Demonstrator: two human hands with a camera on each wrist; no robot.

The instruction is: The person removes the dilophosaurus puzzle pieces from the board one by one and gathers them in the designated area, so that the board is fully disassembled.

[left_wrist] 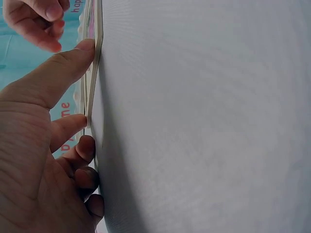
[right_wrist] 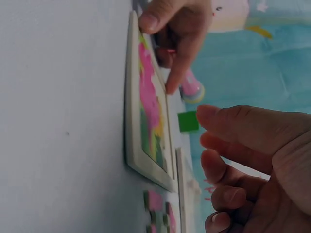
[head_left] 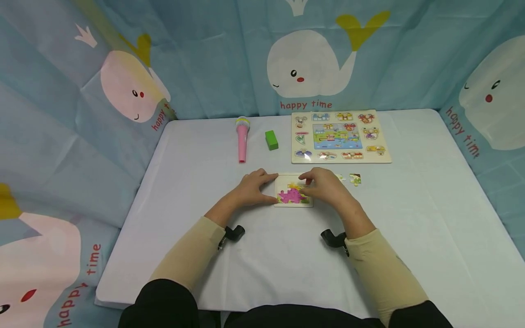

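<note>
A small wooden jigsaw board (head_left: 293,205) with a pale frame lies flat on the table, its picture partly filled with pink, yellow and green pieces. At its left side my left hand (head_left: 255,187) presses on the frame, the thumb at the near corner and the index finger at the far one, both nearly straight. Over the right half of the board hovers my right hand (head_left: 326,186). In the right wrist view its fingers (right_wrist: 240,128) are loosely bent with nothing visible between them. Loose jigsaw pieces (head_left: 355,179) lie right of the board, partly hidden by the right hand.
Behind the board stand a pink toy microphone (head_left: 242,141), a green block (head_left: 271,140) and a larger wooden picture puzzle (head_left: 341,159). A white cloth covers the table (head_left: 184,150). Blue whale-print curtains (head_left: 221,59) hang around its back and sides.
</note>
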